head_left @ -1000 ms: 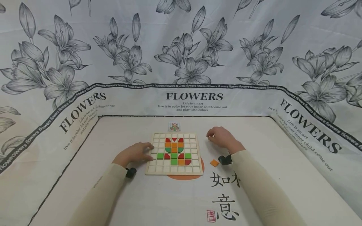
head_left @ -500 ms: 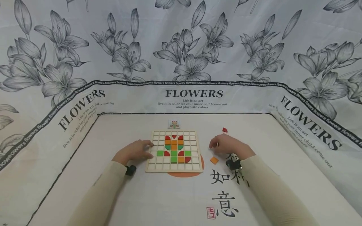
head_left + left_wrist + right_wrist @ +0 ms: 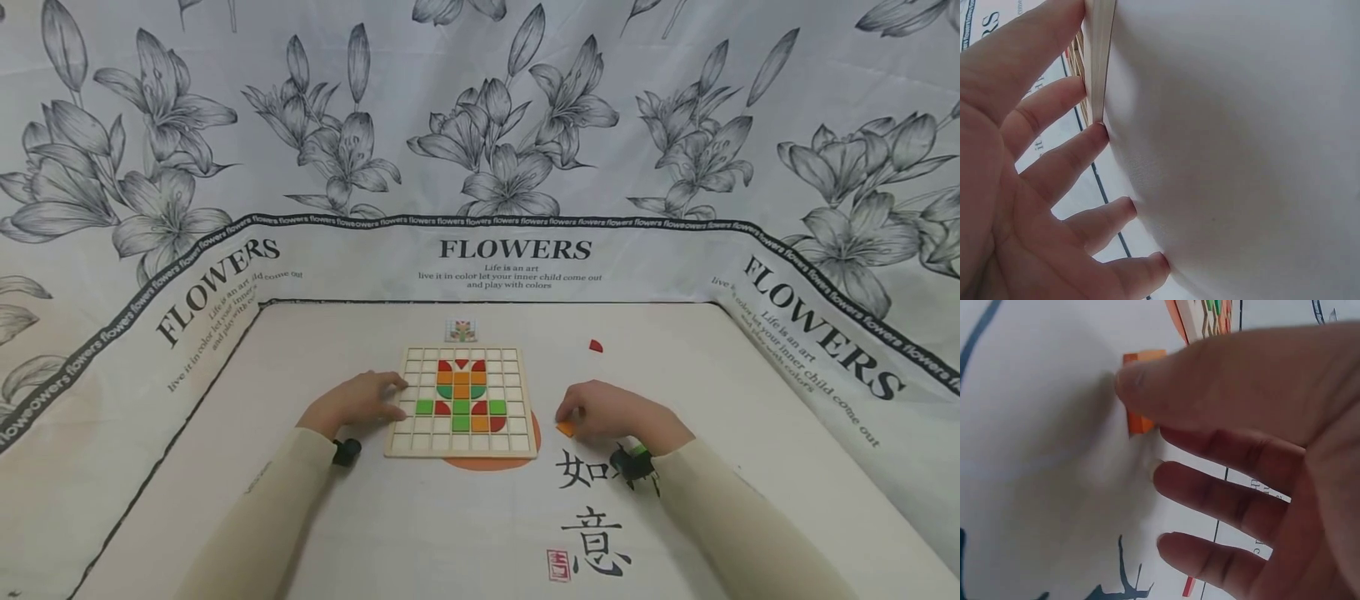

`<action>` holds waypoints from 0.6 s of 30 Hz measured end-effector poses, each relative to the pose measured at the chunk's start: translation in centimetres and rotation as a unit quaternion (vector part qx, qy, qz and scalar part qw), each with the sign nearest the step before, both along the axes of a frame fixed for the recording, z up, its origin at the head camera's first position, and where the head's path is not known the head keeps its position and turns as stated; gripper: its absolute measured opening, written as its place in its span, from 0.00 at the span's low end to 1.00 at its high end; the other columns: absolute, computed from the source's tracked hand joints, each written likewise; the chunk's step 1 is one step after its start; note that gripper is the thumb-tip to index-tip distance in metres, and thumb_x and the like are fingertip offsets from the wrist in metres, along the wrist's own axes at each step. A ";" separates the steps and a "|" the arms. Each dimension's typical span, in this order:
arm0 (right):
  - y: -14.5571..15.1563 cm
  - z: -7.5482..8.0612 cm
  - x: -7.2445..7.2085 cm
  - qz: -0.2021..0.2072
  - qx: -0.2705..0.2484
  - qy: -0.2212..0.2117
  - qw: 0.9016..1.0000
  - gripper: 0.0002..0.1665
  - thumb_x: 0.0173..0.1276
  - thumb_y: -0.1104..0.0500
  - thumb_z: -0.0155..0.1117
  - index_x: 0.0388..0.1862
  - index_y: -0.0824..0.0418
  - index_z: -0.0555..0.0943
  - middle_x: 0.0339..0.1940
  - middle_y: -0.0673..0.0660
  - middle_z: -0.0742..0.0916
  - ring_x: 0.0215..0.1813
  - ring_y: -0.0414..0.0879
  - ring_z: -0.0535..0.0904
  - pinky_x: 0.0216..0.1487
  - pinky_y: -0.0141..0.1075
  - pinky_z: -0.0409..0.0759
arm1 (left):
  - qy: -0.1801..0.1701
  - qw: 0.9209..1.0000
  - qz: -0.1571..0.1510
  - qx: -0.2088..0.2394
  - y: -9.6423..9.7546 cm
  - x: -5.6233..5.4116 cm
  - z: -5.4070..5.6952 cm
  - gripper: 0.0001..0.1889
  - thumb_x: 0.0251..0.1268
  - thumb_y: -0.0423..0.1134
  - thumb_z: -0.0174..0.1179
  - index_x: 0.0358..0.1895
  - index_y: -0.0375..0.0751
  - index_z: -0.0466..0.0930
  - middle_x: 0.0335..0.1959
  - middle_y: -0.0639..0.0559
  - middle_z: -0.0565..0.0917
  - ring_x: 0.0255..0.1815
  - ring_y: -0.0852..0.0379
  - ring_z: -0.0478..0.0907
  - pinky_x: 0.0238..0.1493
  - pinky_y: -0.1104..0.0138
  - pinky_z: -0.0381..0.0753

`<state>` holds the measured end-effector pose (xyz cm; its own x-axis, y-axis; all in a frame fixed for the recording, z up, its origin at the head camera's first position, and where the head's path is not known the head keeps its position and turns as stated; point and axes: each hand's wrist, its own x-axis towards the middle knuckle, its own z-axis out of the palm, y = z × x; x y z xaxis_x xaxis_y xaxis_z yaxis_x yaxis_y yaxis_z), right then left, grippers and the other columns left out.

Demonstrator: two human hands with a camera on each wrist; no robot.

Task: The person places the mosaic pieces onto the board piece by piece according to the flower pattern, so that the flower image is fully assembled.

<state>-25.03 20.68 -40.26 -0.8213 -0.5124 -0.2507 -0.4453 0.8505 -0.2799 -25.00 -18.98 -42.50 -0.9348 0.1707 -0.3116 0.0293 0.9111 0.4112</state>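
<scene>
A wooden grid board (image 3: 396, 450) lies on the table, its middle filled with red, orange and green tiles in a flower shape. The fingers of my left hand (image 3: 348, 404) are spread, touching the board's left edge; in the left wrist view the thumb and fingertips meet the board's rim (image 3: 1099, 62). Right of the board, my right hand (image 3: 618, 408) pinches an orange tile (image 3: 565, 428) at the table surface. In the right wrist view the thumb covers part of that orange tile (image 3: 1142, 424), and the index fingertip is hidden behind the thumb.
A small pattern card (image 3: 461, 331) lies beyond the board. A red quarter-round tile (image 3: 596, 345) sits at the right, past my right hand. Something green (image 3: 639, 449) shows beside the right wrist camera. A flower-printed cloth (image 3: 517, 262) stands around the table.
My right hand has moved toward me, away from the red quarter-round tile, which has come into view, and down onto the orange tile. The left hand stays at the board's edge.
</scene>
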 end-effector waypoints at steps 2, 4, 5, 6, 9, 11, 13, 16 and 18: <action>0.0 -0.2 0.2 0.013 0.008 0.022 1.000 0.15 0.58 0.64 0.68 0.42 0.48 0.88 0.42 0.43 0.84 0.43 0.42 0.76 0.50 0.41 0.80 | -0.001 1.000 0.004 0.000 0.0 -0.1 -0.1 0.32 0.55 0.54 0.69 0.65 0.55 0.73 0.72 0.46 0.68 0.77 0.40 0.55 0.72 0.42 0.60; 0.0 -0.3 0.3 0.018 0.014 0.039 0.999 0.13 0.59 0.64 0.67 0.41 0.49 0.88 0.42 0.43 0.84 0.42 0.41 0.76 0.51 0.41 0.80 | -0.001 1.000 0.004 -0.001 0.0 -0.1 -0.1 0.32 0.55 0.54 0.69 0.65 0.55 0.73 0.72 0.46 0.68 0.76 0.40 0.55 0.71 0.42 0.61; -0.1 -0.4 0.3 0.019 0.016 0.046 0.999 0.13 0.59 0.63 0.67 0.41 0.49 0.88 0.41 0.43 0.84 0.42 0.41 0.76 0.51 0.41 0.80 | 0.000 1.000 0.004 -0.002 0.0 -0.1 -0.1 0.32 0.55 0.54 0.69 0.64 0.55 0.73 0.71 0.46 0.68 0.76 0.40 0.55 0.71 0.42 0.61; -0.1 -0.4 0.4 0.018 0.019 0.049 0.998 0.12 0.60 0.63 0.68 0.40 0.48 0.88 0.40 0.43 0.84 0.41 0.41 0.76 0.51 0.41 0.80 | 0.001 1.000 0.004 -0.002 0.0 -0.2 -0.2 0.32 0.54 0.54 0.69 0.64 0.55 0.73 0.71 0.46 0.68 0.76 0.40 0.56 0.71 0.42 0.61; 0.0 -0.6 0.4 0.009 0.024 0.051 0.998 0.11 0.59 0.61 0.69 0.39 0.48 0.87 0.39 0.42 0.83 0.40 0.41 0.75 0.50 0.40 0.79 | 0.003 1.000 0.002 -0.002 -0.1 -0.2 -0.2 0.32 0.55 0.54 0.69 0.65 0.55 0.73 0.71 0.46 0.68 0.76 0.40 0.56 0.71 0.42 0.61; 0.0 -0.6 0.4 0.007 0.026 0.052 0.998 0.10 0.58 0.61 0.70 0.38 0.48 0.86 0.37 0.43 0.82 0.40 0.41 0.75 0.49 0.40 0.80 | 0.004 1.000 0.001 -0.001 -0.1 -0.3 -0.3 0.32 0.55 0.54 0.68 0.65 0.55 0.73 0.72 0.46 0.68 0.76 0.40 0.55 0.72 0.43 0.61; 0.1 -0.5 0.5 0.005 0.024 0.050 0.998 0.10 0.56 0.61 0.70 0.37 0.48 0.85 0.37 0.43 0.82 0.40 0.42 0.75 0.49 0.41 0.80 | 0.003 1.000 0.000 0.001 -0.2 -0.3 -0.3 0.32 0.55 0.54 0.68 0.65 0.55 0.73 0.72 0.46 0.68 0.76 0.40 0.55 0.72 0.42 0.61; -0.1 -0.3 0.8 -0.001 0.017 0.046 0.999 0.10 0.55 0.60 0.71 0.36 0.48 0.84 0.37 0.43 0.83 0.40 0.42 0.75 0.49 0.40 0.79 | 0.004 1.000 -0.002 0.001 -0.2 -0.3 -0.4 0.32 0.55 0.55 0.68 0.65 0.55 0.73 0.72 0.46 0.68 0.76 0.40 0.55 0.71 0.42 0.61; -0.4 -0.1 0.9 -0.003 0.009 0.048 0.999 0.10 0.56 0.59 0.71 0.37 0.48 0.84 0.38 0.44 0.83 0.41 0.43 0.75 0.49 0.40 0.80 | 0.003 1.000 -0.002 0.000 -0.3 -0.3 -0.4 0.32 0.55 0.55 0.68 0.65 0.55 0.73 0.72 0.46 0.68 0.76 0.40 0.55 0.72 0.42 0.61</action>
<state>-24.09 20.28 -40.38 -0.8453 -0.5035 -0.1788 -0.4641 0.8577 -0.2213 -25.31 -19.23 -42.90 -0.9359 0.1750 -0.3058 0.0359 0.9109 0.4112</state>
